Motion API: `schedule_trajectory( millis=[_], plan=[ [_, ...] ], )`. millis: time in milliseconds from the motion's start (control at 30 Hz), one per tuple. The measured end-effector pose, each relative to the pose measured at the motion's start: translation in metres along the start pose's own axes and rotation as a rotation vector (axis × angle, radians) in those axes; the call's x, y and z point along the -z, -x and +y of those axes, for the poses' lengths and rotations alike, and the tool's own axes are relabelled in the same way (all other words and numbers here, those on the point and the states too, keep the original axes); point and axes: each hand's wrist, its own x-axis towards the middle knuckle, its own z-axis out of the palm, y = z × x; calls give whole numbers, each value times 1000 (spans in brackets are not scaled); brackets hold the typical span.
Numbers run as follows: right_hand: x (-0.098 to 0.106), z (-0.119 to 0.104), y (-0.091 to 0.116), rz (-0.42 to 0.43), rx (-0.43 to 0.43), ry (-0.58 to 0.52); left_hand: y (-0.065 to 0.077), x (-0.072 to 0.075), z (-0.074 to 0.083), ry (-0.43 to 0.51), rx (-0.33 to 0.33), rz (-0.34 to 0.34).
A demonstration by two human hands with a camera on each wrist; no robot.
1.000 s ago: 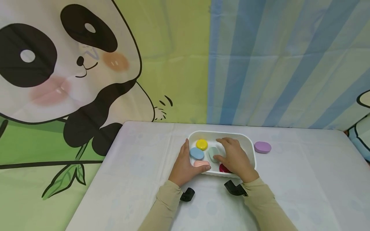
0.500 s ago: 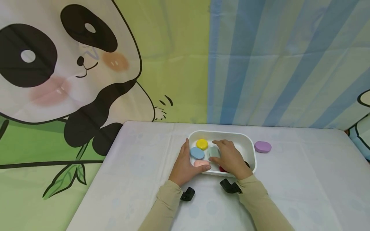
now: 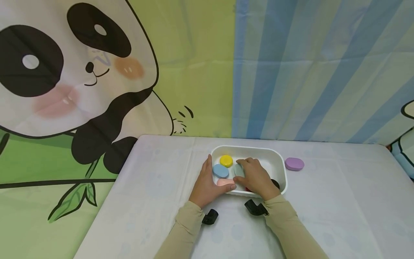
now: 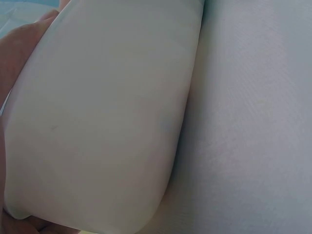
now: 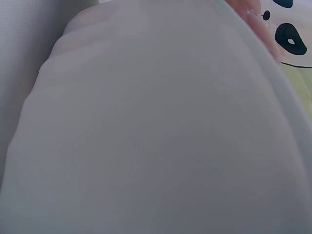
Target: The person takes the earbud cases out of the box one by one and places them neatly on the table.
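My left hand (image 3: 205,185) holds the near left corner of a white tray (image 3: 273,156), fingers along its left side and thumb over the front rim. Inside the tray, my right hand (image 3: 256,178) has its thumb and fingers around a smooth pale green oval piece (image 3: 238,170), partly covering it. A yellow round piece (image 3: 226,160), a blue oval piece (image 3: 221,171) and a pink piece (image 3: 225,182) lie to its left. Under the right hand, a red piece is mostly hidden, and a black piece (image 3: 275,183) shows beside the wrist. Both wrist views are filled by the tray's outer wall (image 4: 107,112).
A purple oval piece (image 3: 294,164) lies on the white tablecloth (image 3: 339,201), just right of the tray. Behind the table hangs a printed cloth (image 3: 200,72) with a panda and blue stripes. Black wrist mounts (image 3: 210,217) stick out near both sleeves.
My right hand has moved left inside the tray, closing around the pale green piece. The black piece has come into sight beside its wrist. My left hand stays at the corner.
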Motion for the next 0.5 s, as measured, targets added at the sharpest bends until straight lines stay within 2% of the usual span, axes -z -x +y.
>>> schedule_trajectory(
  millis=[500],
  plan=[
    [0,-1,-4,-37,-22,-2,0,0,0,-2,-2,6]
  ],
)
